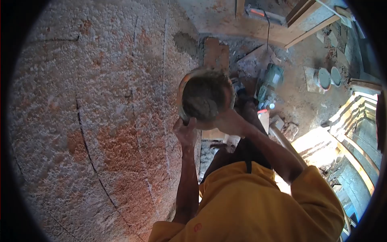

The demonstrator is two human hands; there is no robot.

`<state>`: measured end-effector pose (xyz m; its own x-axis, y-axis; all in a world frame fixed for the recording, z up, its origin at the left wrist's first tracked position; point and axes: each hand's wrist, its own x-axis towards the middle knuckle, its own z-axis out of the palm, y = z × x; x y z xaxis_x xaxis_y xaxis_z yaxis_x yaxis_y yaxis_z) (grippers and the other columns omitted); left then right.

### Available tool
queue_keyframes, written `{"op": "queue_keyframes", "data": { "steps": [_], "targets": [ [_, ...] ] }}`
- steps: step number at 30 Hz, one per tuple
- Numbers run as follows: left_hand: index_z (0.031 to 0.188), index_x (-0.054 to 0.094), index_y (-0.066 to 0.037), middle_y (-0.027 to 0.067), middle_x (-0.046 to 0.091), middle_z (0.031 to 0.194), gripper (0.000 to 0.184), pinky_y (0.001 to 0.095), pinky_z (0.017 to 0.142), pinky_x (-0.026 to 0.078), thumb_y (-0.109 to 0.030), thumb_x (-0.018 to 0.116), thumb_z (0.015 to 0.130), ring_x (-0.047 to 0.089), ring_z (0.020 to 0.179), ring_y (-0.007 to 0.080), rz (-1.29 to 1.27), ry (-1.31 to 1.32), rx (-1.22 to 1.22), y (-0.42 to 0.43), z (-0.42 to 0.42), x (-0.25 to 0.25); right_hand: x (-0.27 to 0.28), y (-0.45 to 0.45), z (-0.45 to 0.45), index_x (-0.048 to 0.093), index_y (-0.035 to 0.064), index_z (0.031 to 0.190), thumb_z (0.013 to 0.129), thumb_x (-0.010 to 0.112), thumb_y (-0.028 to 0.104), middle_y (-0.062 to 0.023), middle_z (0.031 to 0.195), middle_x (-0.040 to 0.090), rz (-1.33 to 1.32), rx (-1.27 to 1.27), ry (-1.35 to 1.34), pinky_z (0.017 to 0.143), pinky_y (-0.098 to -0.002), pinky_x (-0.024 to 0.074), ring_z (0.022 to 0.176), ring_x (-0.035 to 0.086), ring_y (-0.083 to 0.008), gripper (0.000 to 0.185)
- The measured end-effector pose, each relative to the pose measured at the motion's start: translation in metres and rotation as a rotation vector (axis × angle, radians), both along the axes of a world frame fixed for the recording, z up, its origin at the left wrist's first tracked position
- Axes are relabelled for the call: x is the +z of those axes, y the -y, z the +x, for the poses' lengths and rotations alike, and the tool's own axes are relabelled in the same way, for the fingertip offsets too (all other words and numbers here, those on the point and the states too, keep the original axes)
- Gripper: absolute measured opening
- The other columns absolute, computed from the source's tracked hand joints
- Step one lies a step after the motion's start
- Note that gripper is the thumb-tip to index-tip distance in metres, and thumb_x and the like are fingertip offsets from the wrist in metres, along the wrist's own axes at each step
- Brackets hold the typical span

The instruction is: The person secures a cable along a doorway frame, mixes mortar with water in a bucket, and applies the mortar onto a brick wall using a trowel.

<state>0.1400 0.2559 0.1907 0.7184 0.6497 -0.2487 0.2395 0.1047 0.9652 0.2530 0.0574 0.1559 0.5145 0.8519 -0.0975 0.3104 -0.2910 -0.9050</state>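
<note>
A round bowl (pixel 181 90) with grey, wet-looking mortar (pixel 201 101) inside is held up in front of my body, close to a rough wall. My left hand (pixel 186 132) grips its near rim at the lower left, thumb over the edge. On the lower right side, my right hand (pixel 231 122) is wrapped against the bowl, its fingers partly hidden by the bowl. The rough plastered wall (pixel 109 141), patched white and orange with dark vertical lines, fills the left of the view.
Buckets (pixel 324 78) stand on the floor at the right. Plastic bottles (pixel 274 76) lie beyond the bowl. A brown board (pixel 216 54) is behind it. Wooden planks (pixel 352 161) and bright sunlight are at the lower right. A wooden frame (pixel 312 30) stands at the top right.
</note>
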Motion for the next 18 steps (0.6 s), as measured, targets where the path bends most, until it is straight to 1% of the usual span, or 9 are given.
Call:
{"op": "queue_keyframes", "data": {
  "steps": [1, 4, 7, 10, 13, 15, 18],
  "targets": [
    [0.095, 0.067, 0.004, 0.0015, 0.066, 0.089, 0.017, 0.0292, 0.073, 0.049, -0.008, 0.078, 0.09, 0.057, 0.078, 0.0103, -0.015, 0.002, 0.0, -0.001, 0.001, -0.002, -0.024, 0.001, -0.007, 0.074, -0.0033, 0.091, 0.086, 0.066, 0.016, -0.0182, 0.076, 0.073, 0.133, -0.127, 0.063, 0.053, -0.0371, 0.0538, 0.058, 0.068, -0.0209, 0.021],
    [0.099, 0.067, 0.003, 0.0033, 0.066, 0.093, 0.016, 0.0312, 0.076, 0.052, -0.004, 0.076, 0.089, 0.06, 0.082, 0.0133, -0.123, 0.061, 0.177, 0.015, 0.022, -0.007, 0.037, 0.002, 0.026, 0.072, -0.0046, 0.087, 0.092, 0.067, 0.02, -0.013, 0.069, 0.067, -0.156, -0.263, -0.782, 0.047, -0.0331, 0.0493, 0.052, 0.063, -0.0174, 0.026],
    [0.103, 0.066, 0.002, 0.0046, 0.067, 0.098, 0.017, 0.034, 0.074, 0.056, -0.002, 0.075, 0.088, 0.064, 0.083, 0.0166, -0.228, 0.014, 0.16, 0.011, 0.022, -0.028, 0.055, 0.006, 0.049, 0.072, -0.0022, 0.087, 0.095, 0.066, 0.021, -0.0062, 0.066, 0.062, -0.018, -0.355, -1.005, 0.047, -0.032, 0.0481, 0.052, 0.06, -0.0145, 0.025],
    [0.103, 0.066, 0.002, 0.0052, 0.066, 0.099, 0.02, 0.0358, 0.072, 0.057, -0.004, 0.074, 0.086, 0.064, 0.085, 0.0167, -0.184, -0.191, 0.243, 0.017, 0.029, -0.032, 0.044, 0.015, 0.08, 0.072, 0.0001, 0.085, 0.094, 0.066, 0.019, -0.0053, 0.067, 0.062, 0.24, -0.52, -1.085, 0.047, -0.0294, 0.0465, 0.053, 0.058, -0.0122, 0.021],
    [0.104, 0.066, 0.001, 0.0051, 0.066, 0.096, 0.021, 0.0364, 0.07, 0.058, -0.006, 0.074, 0.085, 0.064, 0.083, 0.0161, -0.236, -0.351, 0.268, 0.016, 0.027, -0.012, 0.058, 0.035, 0.121, 0.071, 0.0003, 0.083, 0.092, 0.066, 0.017, -0.0048, 0.067, 0.062, 0.295, -0.769, -0.879, 0.047, -0.0293, 0.0464, 0.056, 0.059, -0.0112, 0.019],
    [0.102, 0.067, 0.001, 0.0045, 0.065, 0.093, 0.02, 0.0347, 0.069, 0.057, -0.008, 0.075, 0.086, 0.064, 0.082, 0.0152, -0.23, -0.376, 0.274, 0.014, 0.008, -0.014, 0.063, 0.052, 0.143, 0.072, -0.0001, 0.093, 0.096, 0.064, 0.019, -0.0045, 0.075, 0.065, 0.266, -0.955, -0.769, 0.053, -0.028, 0.048, 0.058, 0.06, -0.0128, 0.022],
    [0.096, 0.068, 0.0, 0.0026, 0.065, 0.088, 0.015, 0.0307, 0.064, 0.053, -0.011, 0.075, 0.087, 0.063, 0.077, 0.0133, -0.173, -0.424, 0.29, 0.016, -0.029, -0.004, 0.069, 0.04, 0.166, 0.071, 0.0011, 0.084, 0.09, 0.062, 0.013, -0.0057, 0.069, 0.065, 0.224, -1.367, -0.374, 0.049, -0.032, 0.0499, 0.057, 0.059, -0.0105, 0.015]
  ]
}}
